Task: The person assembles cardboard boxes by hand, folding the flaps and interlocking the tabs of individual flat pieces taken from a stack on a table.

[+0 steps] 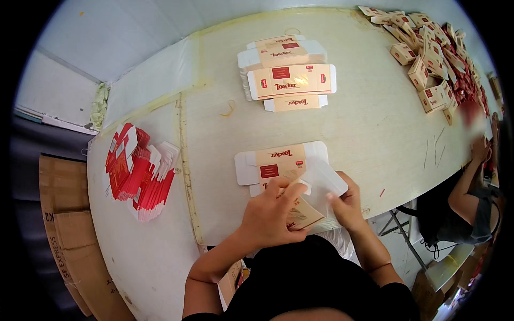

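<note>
Close to my body, my left hand is closed around a partly folded cream carton, its fingers bent over the top. My right hand pinches a white flap on the carton's right side between thumb and fingers. Just beyond and partly beneath my hands lies a flat cream carton blank with white end flaps and a small red square. My hands and the carton hide its near part, so I cannot tell whether more blanks lie under it.
Farther back on the pale table is a stack of flat cream cartons. Bundled red-and-white cartons lie left. A heap of folded cream boxes with red packets fills the far right, near another person's arm. Brown cardboard stands left.
</note>
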Motion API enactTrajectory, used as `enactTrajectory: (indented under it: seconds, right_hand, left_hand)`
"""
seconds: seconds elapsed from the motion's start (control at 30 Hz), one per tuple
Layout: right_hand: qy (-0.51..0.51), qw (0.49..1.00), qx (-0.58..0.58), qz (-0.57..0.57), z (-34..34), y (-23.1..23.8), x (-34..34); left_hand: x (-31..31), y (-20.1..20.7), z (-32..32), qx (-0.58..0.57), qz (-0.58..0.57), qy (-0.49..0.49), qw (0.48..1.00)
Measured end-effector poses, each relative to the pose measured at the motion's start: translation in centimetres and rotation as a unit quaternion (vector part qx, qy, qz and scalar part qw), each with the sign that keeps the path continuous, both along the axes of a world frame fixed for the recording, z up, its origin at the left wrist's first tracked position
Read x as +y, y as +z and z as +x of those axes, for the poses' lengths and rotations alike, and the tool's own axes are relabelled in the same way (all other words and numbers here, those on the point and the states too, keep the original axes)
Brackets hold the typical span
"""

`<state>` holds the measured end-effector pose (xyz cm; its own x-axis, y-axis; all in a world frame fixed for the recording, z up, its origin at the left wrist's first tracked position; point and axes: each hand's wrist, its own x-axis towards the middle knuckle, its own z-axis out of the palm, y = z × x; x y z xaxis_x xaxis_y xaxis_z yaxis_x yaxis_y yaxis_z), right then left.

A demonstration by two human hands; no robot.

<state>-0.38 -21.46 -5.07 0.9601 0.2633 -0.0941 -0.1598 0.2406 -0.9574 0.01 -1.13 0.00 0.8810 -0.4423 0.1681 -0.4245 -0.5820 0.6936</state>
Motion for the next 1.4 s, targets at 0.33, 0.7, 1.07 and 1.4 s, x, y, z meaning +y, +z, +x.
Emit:
enactTrajectory:
  seconds: [0.33, 0.7, 1.07, 1.4]
  right_hand:
    - [0.172, 0.941, -0.229, -0.181, 0.9, 3.7, 0.7]
    - [0.082, 0.987, -0.071, -0.118, -0.5, 3.3, 0.9]
    - [0.087, 0.992, -0.037, -0.084, -0.5, 3.3, 0.8]
    - [0.098, 0.947, -0.197, -0.235, -0.5, 3.0, 1.9]
  left_hand:
    - [-0.6, -0.6, 0.0, 0.02, 0.031, 0.013, 0.999]
    - [-0.8, -0.2, 0.0, 0.01, 0.029, 0.001, 1.0]
    - [-0.6, -0.8, -0.1, 0.01, 0.027, -0.009, 1.0]
    - [-1.8, -2.0, -1.2, -0.014, 0.043, 0.056, 0.997]
